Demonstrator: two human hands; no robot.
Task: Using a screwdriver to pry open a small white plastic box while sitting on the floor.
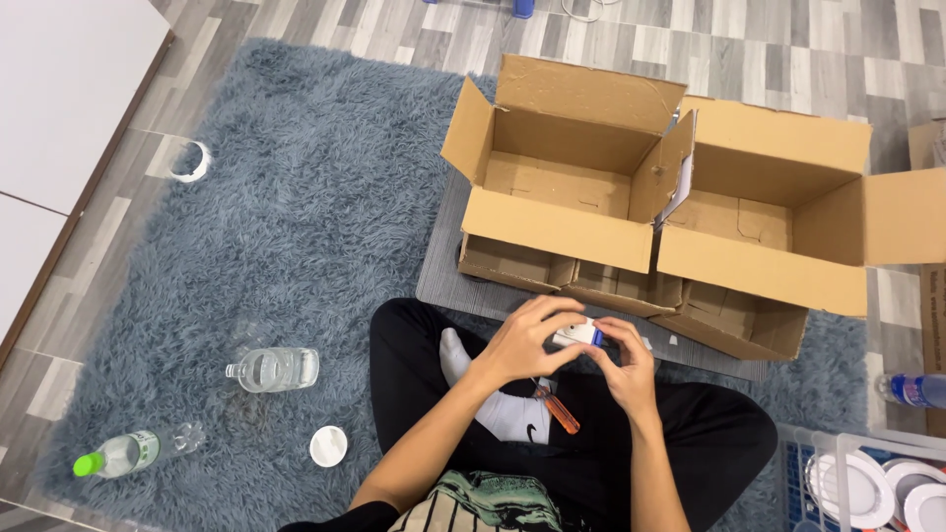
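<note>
Both my hands meet over my crossed legs and hold a small white block with a blue part [579, 337]. My left hand [527, 340] wraps it from the left and top; my right hand [625, 363] pinches its right end. An orange-handled tool [560, 412] lies on my lap just below the hands, beside my white sock [498, 404]. Two open cardboard boxes stand right in front of me: the left box [562, 229] and the right box [764, 271], both showing bare bottoms.
A shaggy grey-blue rug [296, 227] covers the floor. On it lie a clear water bottle [274, 369], a green-capped bottle [123, 453], a white round lid [328, 445] and a white ring [192, 163]. A white basket [862, 478] with round white discs sits at bottom right, near a blue-labelled bottle [916, 389].
</note>
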